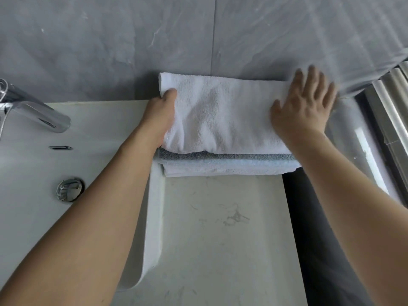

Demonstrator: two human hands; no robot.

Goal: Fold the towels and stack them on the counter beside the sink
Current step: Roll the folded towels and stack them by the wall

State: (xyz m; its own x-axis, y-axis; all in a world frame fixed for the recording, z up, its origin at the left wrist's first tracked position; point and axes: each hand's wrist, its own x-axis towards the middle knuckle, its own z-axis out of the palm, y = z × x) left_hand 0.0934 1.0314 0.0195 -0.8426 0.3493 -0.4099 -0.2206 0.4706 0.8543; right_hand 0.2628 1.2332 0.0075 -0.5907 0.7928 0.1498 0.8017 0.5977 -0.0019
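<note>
The white towel point(223, 115) lies folded between your hands, on top of a grey towel point(225, 156) and a pale blue towel point(229, 166), at the back of the counter point(220, 228) against the wall. The risk, as you judge it, is the stack's left end: it sits right at the sink point(33, 173) edge under your left hand, so a sideways push from your right could slide the top towel or the whole pile over the rim. Rumples in the white towel could also leave it lopsided. Your left hand point(160, 117) grips the towel's left end, thumb on top, fingers hidden beneath. Your right hand point(305, 107) lies flat and spread, pressing the right end, holding nothing.
</note>
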